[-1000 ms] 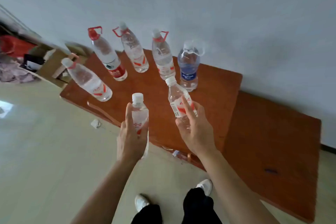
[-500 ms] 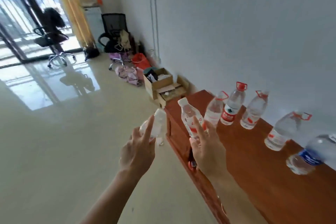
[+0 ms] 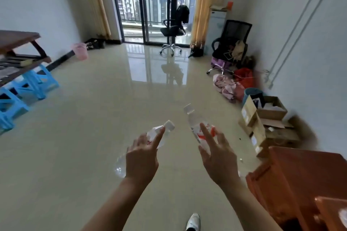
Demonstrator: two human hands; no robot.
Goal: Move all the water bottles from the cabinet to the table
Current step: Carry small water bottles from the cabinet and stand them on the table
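The whole carry turns on where the table (image 3: 17,38) lies. It is far off to the left of the view against the wall, with blue stools (image 3: 24,88) tucked under it and a wide stretch of glossy floor (image 3: 90,122) between it and both hands. The left hand (image 3: 141,157) is the nearer of the two, and the cabinet (image 3: 300,172) sits close by at the lower right. Each hand grips one water bottle out in front of the body. The left bottle (image 3: 153,131) lies steeply tilted, its white cap pointing forward and to the right, its clear base poking out at the left of the palm. The right bottle (image 3: 195,124) stands nearer upright in the right hand (image 3: 218,159), its cap leaning forward and a little left, so the two caps converge. On both hands the fingers (image 3: 158,136) are curled round the bottle body with the index finger laid straight along it (how the thumbs sit cannot be told, since they are hidden behind). Both forearms reach forward at about the same height, backs of the hands toward the camera. Judging from this, the next move calls for a turn to the left and a walk across to the table, then righting the left bottle before setting it down.
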